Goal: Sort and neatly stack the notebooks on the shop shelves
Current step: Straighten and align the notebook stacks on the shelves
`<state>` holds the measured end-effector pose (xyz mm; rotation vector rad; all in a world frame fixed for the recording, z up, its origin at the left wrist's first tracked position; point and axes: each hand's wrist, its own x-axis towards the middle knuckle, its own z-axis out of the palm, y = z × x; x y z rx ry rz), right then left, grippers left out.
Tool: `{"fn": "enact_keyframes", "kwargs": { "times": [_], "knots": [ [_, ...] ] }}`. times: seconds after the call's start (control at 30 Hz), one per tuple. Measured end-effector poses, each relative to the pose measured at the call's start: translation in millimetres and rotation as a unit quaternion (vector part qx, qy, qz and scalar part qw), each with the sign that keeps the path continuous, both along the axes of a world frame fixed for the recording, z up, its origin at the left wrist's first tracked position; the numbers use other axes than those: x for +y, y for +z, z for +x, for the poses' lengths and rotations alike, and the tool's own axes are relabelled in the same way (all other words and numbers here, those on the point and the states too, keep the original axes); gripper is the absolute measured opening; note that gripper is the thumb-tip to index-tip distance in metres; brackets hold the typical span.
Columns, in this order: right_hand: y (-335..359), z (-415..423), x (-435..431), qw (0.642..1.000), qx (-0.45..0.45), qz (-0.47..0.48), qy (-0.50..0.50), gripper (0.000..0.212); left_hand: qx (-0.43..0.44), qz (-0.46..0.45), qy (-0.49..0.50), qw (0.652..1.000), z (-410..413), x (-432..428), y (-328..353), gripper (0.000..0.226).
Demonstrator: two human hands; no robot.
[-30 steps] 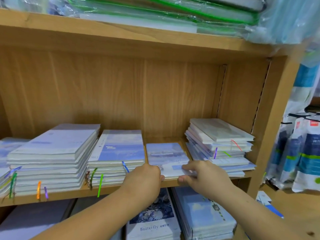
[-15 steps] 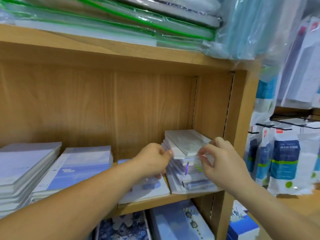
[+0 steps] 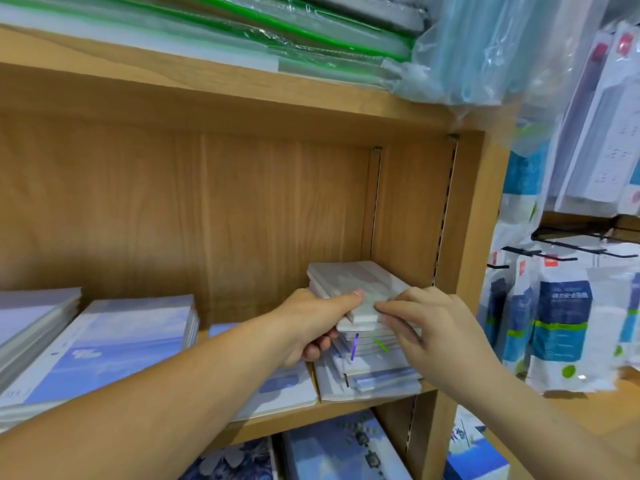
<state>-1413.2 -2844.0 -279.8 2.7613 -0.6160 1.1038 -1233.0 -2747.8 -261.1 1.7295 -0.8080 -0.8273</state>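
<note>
Pale grey notebooks [image 3: 349,277] at the shelf's [image 3: 284,419] right end are held from both sides, left hand [image 3: 311,327] wrapped round their left edge, right hand [image 3: 436,327] fingers [image 3: 391,309] pinching the near corner (probably to square the skewed pile).

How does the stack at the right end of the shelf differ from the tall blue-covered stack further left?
The right stack has pale top covers and uneven edges; the blue-covered stack is wider and squared. The left hand and right hand grip the right stack's top books; neither holds the blue-covered stack. Both lie flat.
</note>
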Motion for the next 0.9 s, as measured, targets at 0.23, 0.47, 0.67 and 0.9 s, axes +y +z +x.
{"fn": "enact_keyframes", "kwargs": {
  "times": [0.23, 0.47, 0.67, 0.9],
  "knots": [
    [11, -7, 32, 0.98, -0.014, 0.106, -0.17, 0.063, 0.09, -0.057, 0.032, 0.994, 4, 38, 3, 0.036],
    [28, 39, 101, 0.806, -0.111, 0.577, 0.073, 0.022, -0.007, -0.108, 0.088, 0.99, 25, 142, 20, 0.037],
    [30, 113, 165, 0.875, -0.023, 0.472, 0.106, 0.03, -0.269, -0.063, 0.199, 0.94, 82, 237, 20, 0.061],
    [9, 173, 195, 0.903, -0.019, 0.412, 0.124, 0.039, -0.401, 0.055, 0.234, 0.884, 118, 274, -4, 0.06]
  ]
}}
